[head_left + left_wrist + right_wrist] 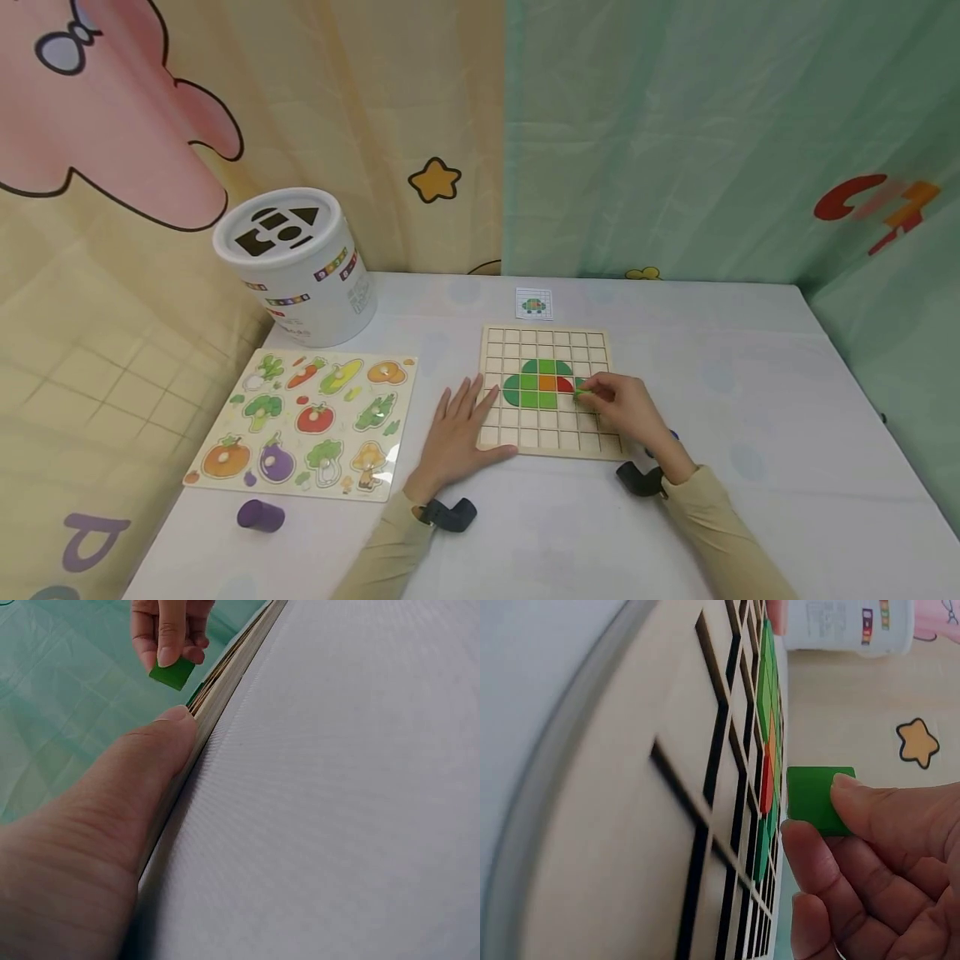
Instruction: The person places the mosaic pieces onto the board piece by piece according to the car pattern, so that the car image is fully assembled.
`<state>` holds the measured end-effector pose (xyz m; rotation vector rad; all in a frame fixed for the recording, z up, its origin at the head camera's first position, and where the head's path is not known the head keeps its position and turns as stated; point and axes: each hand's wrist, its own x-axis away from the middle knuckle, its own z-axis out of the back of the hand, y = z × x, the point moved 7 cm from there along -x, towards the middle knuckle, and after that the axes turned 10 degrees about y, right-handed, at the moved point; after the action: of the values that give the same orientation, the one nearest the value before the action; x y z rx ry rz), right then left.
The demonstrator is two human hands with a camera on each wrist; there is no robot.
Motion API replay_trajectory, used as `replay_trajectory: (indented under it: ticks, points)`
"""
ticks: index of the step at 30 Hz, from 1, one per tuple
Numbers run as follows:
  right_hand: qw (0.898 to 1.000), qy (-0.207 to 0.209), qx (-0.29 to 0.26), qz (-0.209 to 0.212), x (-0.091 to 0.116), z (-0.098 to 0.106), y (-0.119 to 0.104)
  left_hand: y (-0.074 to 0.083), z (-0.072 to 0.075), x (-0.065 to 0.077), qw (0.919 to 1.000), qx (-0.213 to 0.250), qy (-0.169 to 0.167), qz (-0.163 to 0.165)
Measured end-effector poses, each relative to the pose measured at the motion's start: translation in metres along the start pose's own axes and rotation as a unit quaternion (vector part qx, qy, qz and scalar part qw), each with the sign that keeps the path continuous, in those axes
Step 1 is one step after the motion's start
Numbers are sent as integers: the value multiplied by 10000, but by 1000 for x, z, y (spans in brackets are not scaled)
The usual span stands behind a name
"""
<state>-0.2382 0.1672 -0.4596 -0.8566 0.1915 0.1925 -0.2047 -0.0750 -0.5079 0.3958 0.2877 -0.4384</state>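
Observation:
A wooden grid board (517, 435) lies on the table with green tiles (530, 398), an orange tile (548, 382) and a red tile (564, 384) set in its middle cells. My left hand (454, 440) rests along the board's left side and near corner, fingers spread; its thumb lies at the near edge in the left wrist view. My right hand (628, 410) pinches a green square tile (811, 796) between thumb and fingertips, just right of the red tile. In the right wrist view the green square stands slightly off the grid.
A small pattern card (534, 304) lies behind the board. To the left are a vegetable puzzle board (292, 454), a white bucket (315, 304) with shaped holes in its lid, and a purple cylinder (261, 516). A blue object (674, 434) is partly hidden behind the right wrist.

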Motion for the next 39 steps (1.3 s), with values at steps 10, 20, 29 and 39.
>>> replay_trajectory:
  ticks: [10,20,29,39]
  points:
    - [9996,-188,161,159,-6,-18,-6,0,-1,0,9999,-74,-109,18]
    - [9993,-238,244,138,-8,-19,-3,-2,-1,1,9999,-95,-42,13]
    - [9984,-352,418,-108,-8,-20,0,-1,-1,1,9999,-126,-75,-5]
    - [9956,-260,894,50,-11,-17,-4,0,-1,0,9999,-111,-92,-2]
